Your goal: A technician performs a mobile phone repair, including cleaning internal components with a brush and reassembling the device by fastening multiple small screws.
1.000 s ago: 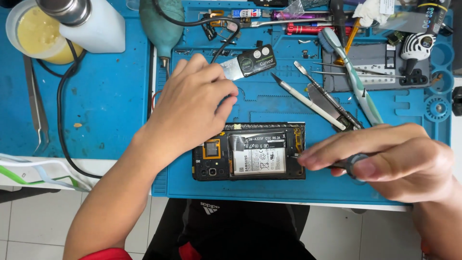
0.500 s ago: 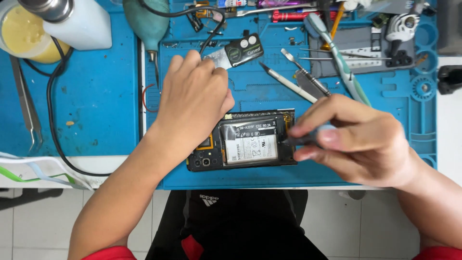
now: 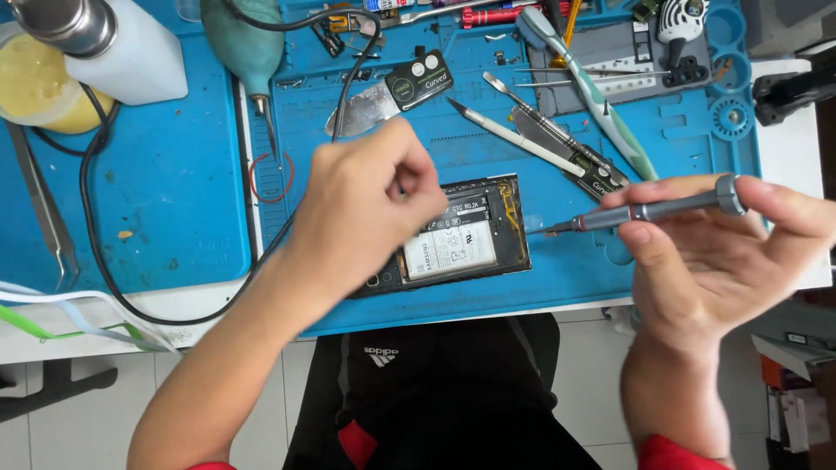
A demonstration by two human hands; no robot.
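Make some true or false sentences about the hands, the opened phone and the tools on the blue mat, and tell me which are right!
1. The right hand holds a grey screwdriver. True.
2. The phone has its back cover on. False: it is open, and the battery shows.
3. The left hand is over the phone's left part. True.
4. The toothbrush is in the left hand. False: it lies on the blue mat.

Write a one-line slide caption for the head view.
Right hand holds a grey screwdriver beside an opened phone on a blue mat; left hand hovers over it.
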